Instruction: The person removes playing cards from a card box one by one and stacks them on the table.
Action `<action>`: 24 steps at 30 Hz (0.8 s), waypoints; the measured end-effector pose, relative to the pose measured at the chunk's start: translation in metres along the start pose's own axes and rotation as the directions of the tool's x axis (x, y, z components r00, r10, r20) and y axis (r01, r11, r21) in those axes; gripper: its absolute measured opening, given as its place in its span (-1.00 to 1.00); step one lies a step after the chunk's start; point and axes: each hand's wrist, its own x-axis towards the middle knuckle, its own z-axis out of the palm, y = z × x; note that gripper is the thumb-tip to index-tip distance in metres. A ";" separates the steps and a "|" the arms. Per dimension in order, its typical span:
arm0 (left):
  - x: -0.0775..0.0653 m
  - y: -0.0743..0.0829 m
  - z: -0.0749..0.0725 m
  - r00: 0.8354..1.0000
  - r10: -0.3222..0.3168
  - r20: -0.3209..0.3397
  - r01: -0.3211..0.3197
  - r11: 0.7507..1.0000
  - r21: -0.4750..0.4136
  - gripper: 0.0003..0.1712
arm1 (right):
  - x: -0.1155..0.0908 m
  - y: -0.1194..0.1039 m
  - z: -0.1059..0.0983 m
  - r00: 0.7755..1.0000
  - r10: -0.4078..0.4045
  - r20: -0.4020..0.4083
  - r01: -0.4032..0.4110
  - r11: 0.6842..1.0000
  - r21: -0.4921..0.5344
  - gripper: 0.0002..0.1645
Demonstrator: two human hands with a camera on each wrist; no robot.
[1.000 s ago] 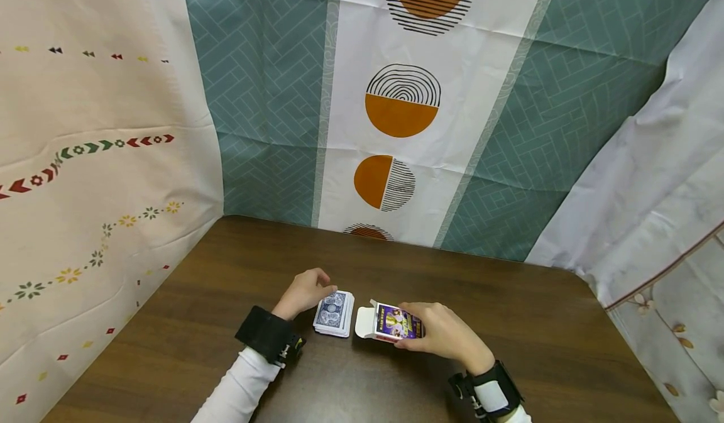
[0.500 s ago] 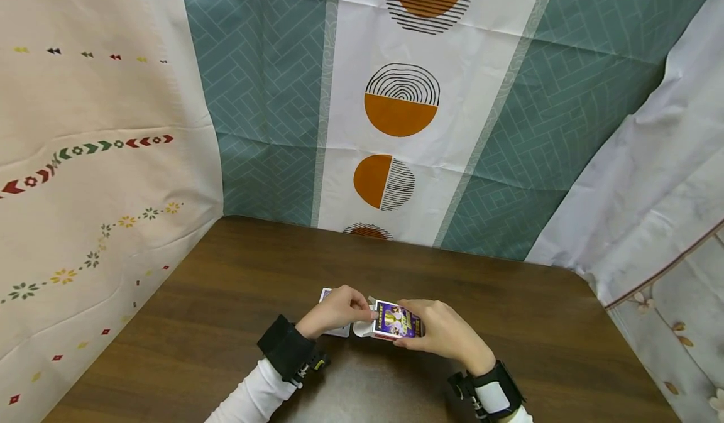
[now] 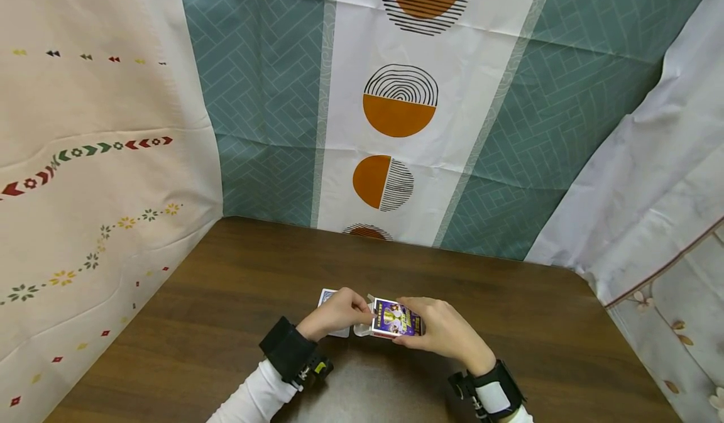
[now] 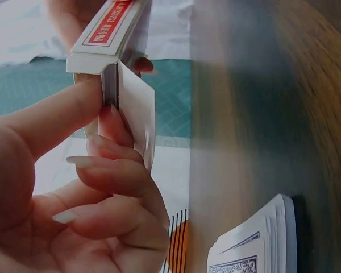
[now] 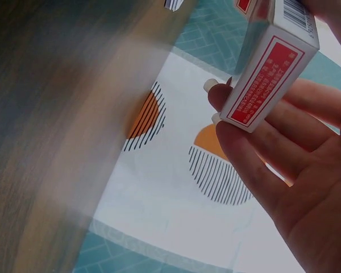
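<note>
My right hand point(image 3: 444, 332) grips the far end of a purple and white playing card box point(image 3: 397, 318), held over the table with its open end facing left. My left hand point(image 3: 336, 313) is at that mouth. In the left wrist view, its thumb and forefinger pinch the playing cards point(image 4: 111, 85) whose edges show inside the box, and the white end flap point(image 4: 137, 108) hangs beside the fingers. A stack of blue-backed cards point(image 3: 326, 295) lies on the table, mostly hidden beneath the left hand in the head view.
The brown wooden table point(image 3: 271, 253) runs back to a teal and white curtain point(image 3: 271, 127). Patterned cream cloth point(image 3: 113, 222) hangs along the left side, white cloth point(image 3: 639, 190) along the right. Both wrists wear black straps with cameras.
My left hand has moved right from beside the card stack to the box's open end, where its thumb and forefinger now pinch the cards inside. The right hand and box have hardly moved.
</note>
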 end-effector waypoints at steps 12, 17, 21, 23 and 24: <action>-0.002 0.000 -0.013 0.993 -0.041 0.110 0.050 0.996 -0.072 -0.78 | 0.001 -0.001 -0.002 1.000 0.014 0.013 -0.014 1.000 0.008 -0.24; -0.003 -0.001 -0.019 0.988 -0.031 0.152 0.043 0.996 -0.075 -0.75 | 0.001 0.000 -0.002 1.000 0.020 0.017 -0.020 1.000 0.007 -0.23; -0.003 -0.003 -0.024 0.988 -0.025 0.155 0.037 0.997 -0.070 -0.76 | 0.001 0.000 -0.002 1.000 0.023 0.014 -0.024 1.000 0.014 -0.21; -0.003 -0.003 -0.028 0.987 -0.024 0.160 0.036 0.997 -0.072 -0.76 | 0.001 0.001 -0.001 1.000 0.024 0.011 -0.024 1.000 0.015 -0.21; -0.003 -0.003 -0.030 0.986 -0.022 0.166 0.034 0.997 -0.071 -0.76 | 0.001 0.001 -0.001 1.000 0.022 0.009 -0.023 1.000 0.013 -0.21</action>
